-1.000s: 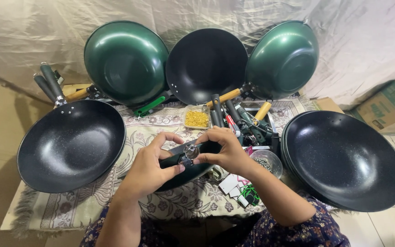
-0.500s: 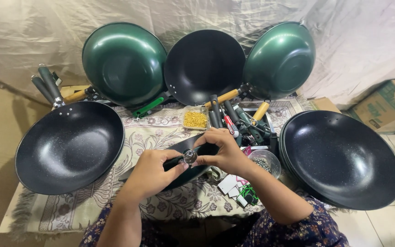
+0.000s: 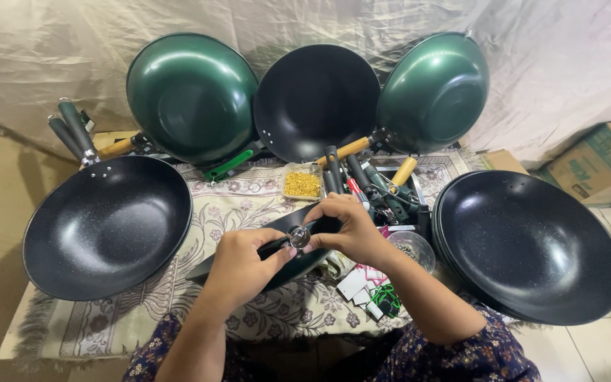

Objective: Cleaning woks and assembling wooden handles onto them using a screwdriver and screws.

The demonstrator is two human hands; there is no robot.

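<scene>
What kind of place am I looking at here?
Likely a small, informal cookware assembly spot on the floor: woks stand around a patterned mat, loose handles lie heaped at its far edge, and a tub of yellow screws sits beside them.

woks left, right, three behind

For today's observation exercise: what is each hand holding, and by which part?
Both the left hand and right hand hold a dark pan handle, pinching its small round metal fitting at the end.
</scene>
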